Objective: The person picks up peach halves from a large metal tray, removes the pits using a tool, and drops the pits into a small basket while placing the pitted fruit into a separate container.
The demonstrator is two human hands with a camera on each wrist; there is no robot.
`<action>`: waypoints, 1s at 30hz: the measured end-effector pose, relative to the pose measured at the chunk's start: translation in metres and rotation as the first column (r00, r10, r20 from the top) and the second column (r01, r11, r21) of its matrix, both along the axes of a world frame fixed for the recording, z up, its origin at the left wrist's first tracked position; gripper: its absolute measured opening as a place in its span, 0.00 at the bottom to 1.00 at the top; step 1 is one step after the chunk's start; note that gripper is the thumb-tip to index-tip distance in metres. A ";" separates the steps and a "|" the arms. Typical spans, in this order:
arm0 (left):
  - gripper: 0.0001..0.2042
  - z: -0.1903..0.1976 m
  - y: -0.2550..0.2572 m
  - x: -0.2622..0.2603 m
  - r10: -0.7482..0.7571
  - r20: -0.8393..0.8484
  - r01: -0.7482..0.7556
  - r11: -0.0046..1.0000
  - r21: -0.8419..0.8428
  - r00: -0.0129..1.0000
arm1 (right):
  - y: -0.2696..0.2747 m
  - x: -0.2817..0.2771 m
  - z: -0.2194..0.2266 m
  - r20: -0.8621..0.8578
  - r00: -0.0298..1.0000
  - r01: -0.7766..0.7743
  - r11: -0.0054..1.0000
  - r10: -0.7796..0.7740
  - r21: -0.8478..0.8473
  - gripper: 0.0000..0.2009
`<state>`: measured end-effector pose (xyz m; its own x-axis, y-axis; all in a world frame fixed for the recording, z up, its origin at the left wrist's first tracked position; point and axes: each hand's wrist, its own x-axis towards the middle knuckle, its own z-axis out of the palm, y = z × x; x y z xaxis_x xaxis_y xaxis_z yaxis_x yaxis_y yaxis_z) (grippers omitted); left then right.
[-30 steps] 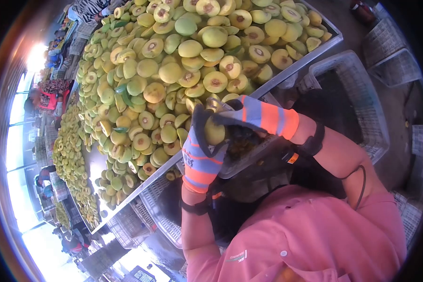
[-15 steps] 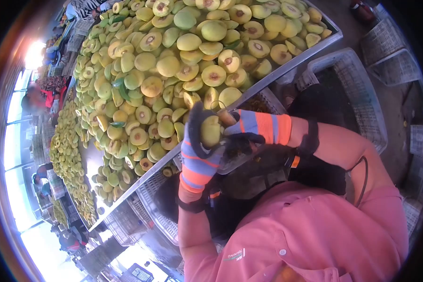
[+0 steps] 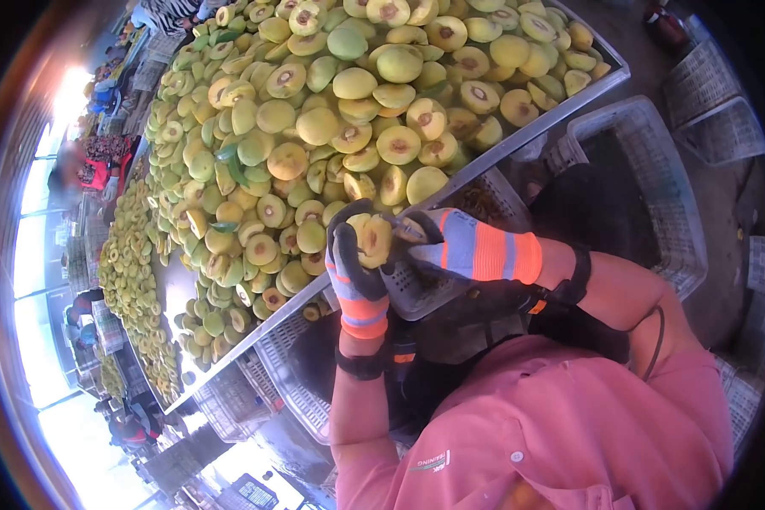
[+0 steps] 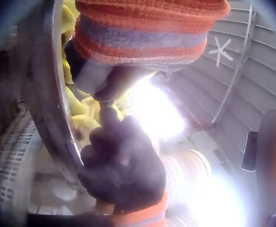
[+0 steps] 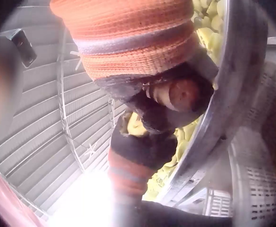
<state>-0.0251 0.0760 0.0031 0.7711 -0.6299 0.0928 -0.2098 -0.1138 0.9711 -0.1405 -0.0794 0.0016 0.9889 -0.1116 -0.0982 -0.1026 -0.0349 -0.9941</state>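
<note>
Left grip (image 3: 355,285) on fruit (image 3: 371,228), flesh (image 3: 374,245) now showing

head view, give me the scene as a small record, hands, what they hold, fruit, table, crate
left hand: gloved, holds a cut fruit, cut face towards the head camera
right hand: gloved, grips a round-ended handle; working end unclear
hands' position: close together, near the table's metal rim
fruit heap: yellow-green, many pieces halved
crate: slatted plastic, on the person's right
</note>
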 end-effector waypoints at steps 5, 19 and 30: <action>0.21 0.007 -0.013 -0.005 0.019 0.088 -0.015 0.999 -0.050 0.996 | 0.002 0.011 -0.029 0.015 0.998 0.062 0.995 -0.061 -0.077 0.16; 0.13 -0.011 -0.020 -0.018 0.214 0.280 -0.198 0.977 -0.082 0.936 | 0.021 0.015 -0.033 0.056 0.992 0.117 0.993 -0.116 -0.010 0.15; 0.15 -0.018 -0.023 -0.013 0.386 -0.015 -0.384 0.911 -0.151 0.922 | 0.022 0.017 -0.019 -0.243 0.970 0.062 0.954 0.012 0.294 0.14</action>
<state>-0.0386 0.0526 -0.0150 0.9489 -0.2626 0.1751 -0.1930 -0.0440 0.9802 -0.1231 -0.0572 -0.0173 0.9291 -0.0653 -0.3640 -0.3358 0.2635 -0.9043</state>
